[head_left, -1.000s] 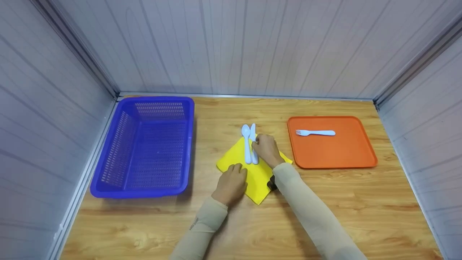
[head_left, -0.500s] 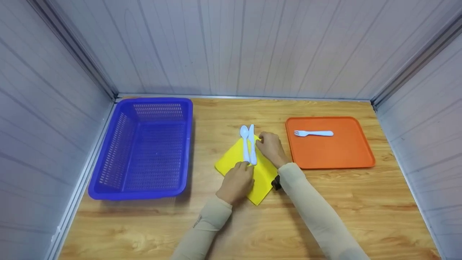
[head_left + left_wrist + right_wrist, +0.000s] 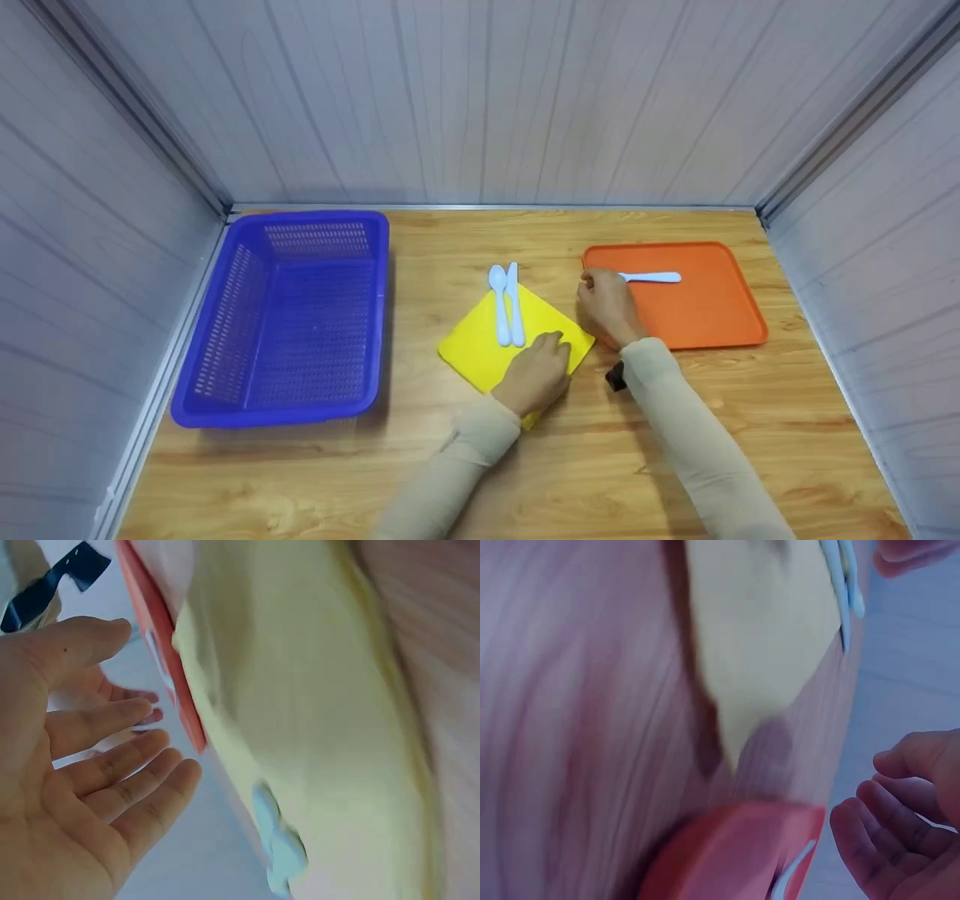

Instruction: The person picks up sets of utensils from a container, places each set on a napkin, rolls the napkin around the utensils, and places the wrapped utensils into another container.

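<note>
My left grip (image 3: 536, 375), fingers loose and holding nothing, hangs above the near-right edge of a square yellow cloth (image 3: 476, 354) at mid tabletop (image 3: 435, 480), on which a light-blue spoon (image 3: 501, 309) and matching knife (image 3: 515, 306) lie, heads past its far edges. My right grip (image 3: 609, 307), likewise released, is over the left edge of a flat orange tray (image 3: 697, 319), partly hiding a light-blue utensil (image 3: 656, 277); the dark mark on my beige sleeve (image 3: 480, 442) is unreadable.

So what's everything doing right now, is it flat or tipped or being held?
Basket: upright, open side up
Tray: lying flat
Fork: lying on the tray, not held
Yellow cloth: lying flat
Spoon: lying partly on the cloth
Knife: lying beside the spoon
Left hand: fingers relaxed, holding nothing
Right hand: fingers loosely bent, holding nothing
</note>
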{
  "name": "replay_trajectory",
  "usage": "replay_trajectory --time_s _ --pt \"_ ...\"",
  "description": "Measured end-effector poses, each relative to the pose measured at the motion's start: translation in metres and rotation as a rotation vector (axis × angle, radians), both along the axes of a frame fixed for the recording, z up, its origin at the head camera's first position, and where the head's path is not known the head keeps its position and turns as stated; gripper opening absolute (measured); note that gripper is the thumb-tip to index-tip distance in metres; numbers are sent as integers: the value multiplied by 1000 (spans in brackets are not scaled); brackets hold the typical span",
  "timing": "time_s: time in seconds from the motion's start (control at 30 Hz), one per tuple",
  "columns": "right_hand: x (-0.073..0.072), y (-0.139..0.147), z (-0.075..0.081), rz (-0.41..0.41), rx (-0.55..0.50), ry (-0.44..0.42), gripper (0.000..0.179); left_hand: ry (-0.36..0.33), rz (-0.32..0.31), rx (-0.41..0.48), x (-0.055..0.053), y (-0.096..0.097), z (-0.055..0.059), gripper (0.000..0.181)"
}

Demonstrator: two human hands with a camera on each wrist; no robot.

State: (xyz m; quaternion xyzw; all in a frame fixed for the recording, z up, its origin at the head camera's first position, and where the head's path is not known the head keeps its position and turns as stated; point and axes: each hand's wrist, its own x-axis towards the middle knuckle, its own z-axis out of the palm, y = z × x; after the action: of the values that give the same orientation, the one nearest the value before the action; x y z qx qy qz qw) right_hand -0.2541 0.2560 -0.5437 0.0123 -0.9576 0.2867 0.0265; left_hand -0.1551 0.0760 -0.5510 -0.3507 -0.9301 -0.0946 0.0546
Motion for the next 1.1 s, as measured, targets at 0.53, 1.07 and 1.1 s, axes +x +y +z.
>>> replay_trajectory --time_s 0.53,1.07,1.1 --pt "-17 91 -5 7 250 56 26 -107 -110 -161 -14 67 -2 40" --pt "-20 104 -22 58 332 105 16 -136 -122 -209 -11 77 -6 42" --pt "-20 103 -22 60 333 102 15 -141 -119 -213 -11 77 -6 42"
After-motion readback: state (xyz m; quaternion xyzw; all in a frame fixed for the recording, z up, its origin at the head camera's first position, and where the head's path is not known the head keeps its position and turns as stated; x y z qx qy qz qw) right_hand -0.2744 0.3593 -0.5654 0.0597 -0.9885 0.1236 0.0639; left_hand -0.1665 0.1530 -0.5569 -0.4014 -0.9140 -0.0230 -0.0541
